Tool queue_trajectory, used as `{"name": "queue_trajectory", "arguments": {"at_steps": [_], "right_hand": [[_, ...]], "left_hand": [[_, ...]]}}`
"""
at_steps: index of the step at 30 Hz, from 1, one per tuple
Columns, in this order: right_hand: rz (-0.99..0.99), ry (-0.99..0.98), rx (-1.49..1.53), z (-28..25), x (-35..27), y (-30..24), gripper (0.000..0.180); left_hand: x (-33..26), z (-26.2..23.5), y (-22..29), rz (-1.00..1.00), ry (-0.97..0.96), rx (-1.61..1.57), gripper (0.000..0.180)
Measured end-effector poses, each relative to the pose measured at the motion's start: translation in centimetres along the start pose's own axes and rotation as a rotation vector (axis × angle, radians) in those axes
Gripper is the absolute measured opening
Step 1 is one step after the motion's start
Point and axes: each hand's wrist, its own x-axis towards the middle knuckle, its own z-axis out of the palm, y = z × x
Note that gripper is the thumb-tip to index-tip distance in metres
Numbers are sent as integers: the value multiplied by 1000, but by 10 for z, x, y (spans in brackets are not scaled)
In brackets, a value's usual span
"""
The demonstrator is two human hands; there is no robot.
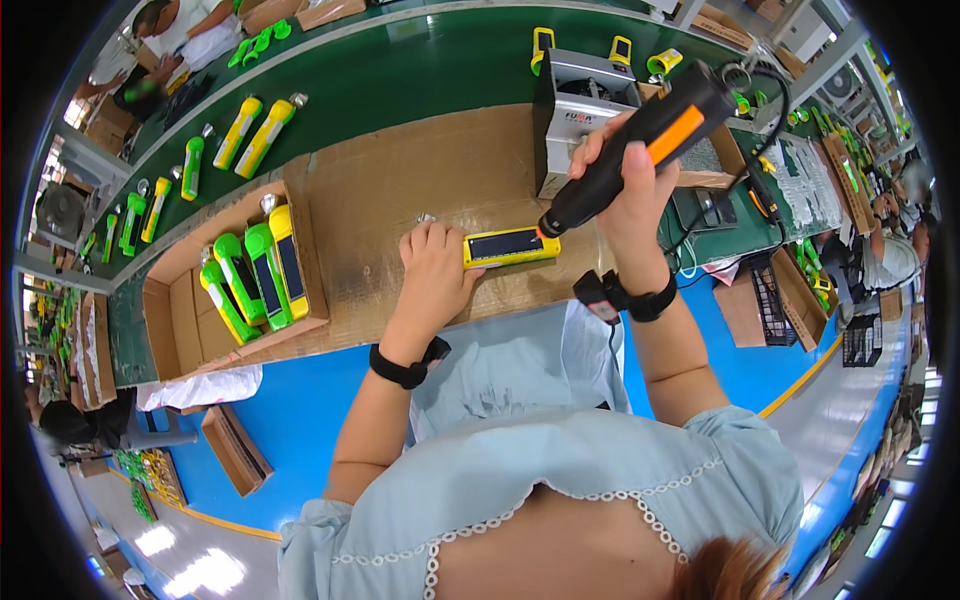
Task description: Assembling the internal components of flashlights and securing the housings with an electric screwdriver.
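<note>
Cardboard sheeting (400, 180) covers the workbench, and on it a yellow flashlight (510, 246) lies lengthwise, left to right. At its left end, the left hand (432, 270) presses it down with curled fingers. At its right end, the right hand (630, 180) clenches a black electric screwdriver (640, 140), tip touching.

We cannot see the left end of the flat yellow plastic flashlight body (510, 246); the left hand (432, 268) covers it. The right hand (628, 185) wraps the middle of the black and orange electric screwdriver (640, 145), and its bit tip is too small to make out. Far left, a seated person (175, 30) is cut off by the rim.
</note>
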Motion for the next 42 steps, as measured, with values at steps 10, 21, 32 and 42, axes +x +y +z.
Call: {"name": "queue_trajectory", "arguments": {"at_steps": [10, 21, 32, 42], "right_hand": [[3, -90, 170, 59, -32, 21, 36], [-36, -74, 107, 64, -35, 33, 34], [25, -80, 91, 66, -40, 42, 32], [34, -166, -119, 76, -45, 50, 36]], "left_hand": [[-3, 4, 0, -39, 66, 34, 46], [-6, 10, -6, -59, 79, -32, 47], [-4, 11, -7, -69, 60, -32, 48], [-5, 12, -11, -17, 82, -90, 42]]}}
